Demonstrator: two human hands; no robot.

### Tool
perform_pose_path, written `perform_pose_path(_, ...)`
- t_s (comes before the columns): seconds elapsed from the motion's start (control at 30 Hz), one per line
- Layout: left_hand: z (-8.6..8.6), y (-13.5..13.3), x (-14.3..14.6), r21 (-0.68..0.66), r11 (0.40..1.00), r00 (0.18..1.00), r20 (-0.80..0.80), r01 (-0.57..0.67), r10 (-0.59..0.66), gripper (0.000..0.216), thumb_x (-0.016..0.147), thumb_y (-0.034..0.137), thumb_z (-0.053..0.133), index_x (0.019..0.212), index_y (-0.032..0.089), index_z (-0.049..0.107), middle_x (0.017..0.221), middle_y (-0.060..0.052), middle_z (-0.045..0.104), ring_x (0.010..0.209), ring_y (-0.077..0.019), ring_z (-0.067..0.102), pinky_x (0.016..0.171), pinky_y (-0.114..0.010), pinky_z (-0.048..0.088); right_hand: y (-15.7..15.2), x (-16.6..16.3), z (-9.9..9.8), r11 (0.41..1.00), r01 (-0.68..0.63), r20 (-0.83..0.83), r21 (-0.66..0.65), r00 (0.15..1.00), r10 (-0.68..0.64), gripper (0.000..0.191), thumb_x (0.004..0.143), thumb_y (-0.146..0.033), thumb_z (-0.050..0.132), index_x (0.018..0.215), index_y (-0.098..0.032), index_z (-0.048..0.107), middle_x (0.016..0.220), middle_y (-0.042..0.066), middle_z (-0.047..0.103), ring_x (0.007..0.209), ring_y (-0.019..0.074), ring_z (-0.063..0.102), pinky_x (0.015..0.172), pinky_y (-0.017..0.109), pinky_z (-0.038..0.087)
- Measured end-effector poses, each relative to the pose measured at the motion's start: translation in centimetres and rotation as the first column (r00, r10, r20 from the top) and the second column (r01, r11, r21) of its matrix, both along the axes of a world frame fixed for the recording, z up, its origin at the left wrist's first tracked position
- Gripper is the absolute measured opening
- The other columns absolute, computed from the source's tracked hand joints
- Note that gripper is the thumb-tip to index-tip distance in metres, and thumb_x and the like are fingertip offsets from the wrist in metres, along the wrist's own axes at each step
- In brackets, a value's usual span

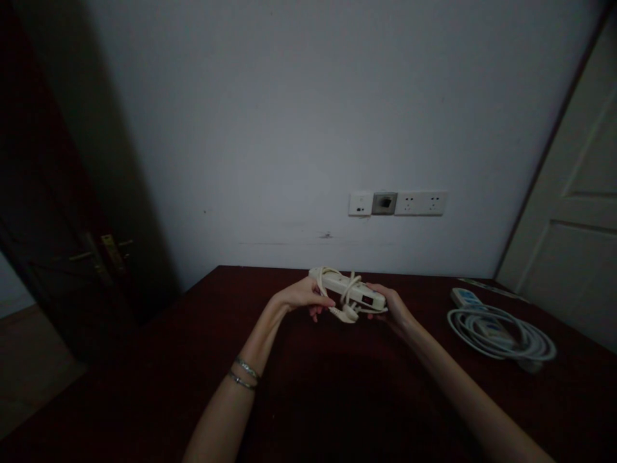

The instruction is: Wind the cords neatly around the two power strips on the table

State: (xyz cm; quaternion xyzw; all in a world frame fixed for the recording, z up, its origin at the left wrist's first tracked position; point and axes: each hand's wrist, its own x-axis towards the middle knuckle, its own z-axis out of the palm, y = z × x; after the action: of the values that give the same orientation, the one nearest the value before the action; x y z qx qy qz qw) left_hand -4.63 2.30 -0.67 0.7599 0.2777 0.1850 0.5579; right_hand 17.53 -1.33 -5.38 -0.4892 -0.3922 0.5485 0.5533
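A cream power strip (337,283) is held up over the dark red table, between both hands. Its cord (350,287) is wound around the body, and the plug (350,313) hangs at the lower front side. A dark red switch shows near the strip's right end. My left hand (304,294) is closed at the left end, thumb and fingers pinching the cord by the plug; whether it also grips the strip's body is hard to tell. My right hand (391,305) is wrapped round the right end of the strip, with some fingers hidden behind it.
On the table's (202,334) right side lies a second power strip (465,298) with a coiled white cable (525,341). Wall sockets (419,204) sit above the table's back edge. A dark door (53,212) stands at left and a pale door (573,212) at right.
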Motion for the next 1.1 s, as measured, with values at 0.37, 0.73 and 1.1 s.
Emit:
perform_pose_path(0.37,0.1,0.6,-1.2,-0.017,0.993,0.993,-0.036,0.113,-0.113,0.018,0.065,0.026,0.069,0.06,0.013,0.057,0.047,0.002,0.051,0.038,-0.0054,0.044,0.046,-0.022,0.047,-0.6,1.2,1.3,0.996,-0.04,0.006,0.075,0.999,0.039,0.025,0.076,-0.034,0.052,0.081,-0.012,0.061,0.053,0.003,0.06,0.034,0.0117,0.053,0.028,0.018,0.033)
perform_pose_path(0.73,-0.4,3.0,-3.0,0.315,0.925,0.976,0.009,-0.211,0.22,0.015,0.063,0.025,0.068,0.071,0.013,0.068,0.071,-0.004,0.067,0.065,-0.0134,0.059,0.064,-0.024,0.044,-0.2,2.6,1.9,0.987,-0.077,0.132,0.141,0.99,0.058,0.043,0.075,-0.041,0.056,0.096,-0.005,0.065,0.064,0.011,0.067,0.041,0.0169,0.059,0.03,0.02,0.036)
perform_pose_path(1.1,-0.2,3.5,-3.8,0.647,0.691,0.926,0.065,-0.323,0.372,0.019,0.076,0.032,0.058,0.073,0.016,0.067,0.073,-0.004,0.065,0.07,-0.0157,0.057,0.068,-0.023,0.04,-0.8,3.1,2.6,0.944,-0.235,0.253,0.234,0.952,0.174,0.058,0.068,-0.043,0.067,0.111,-0.005,0.061,0.071,0.01,0.068,0.052,0.0172,0.06,0.04,0.022,0.042)
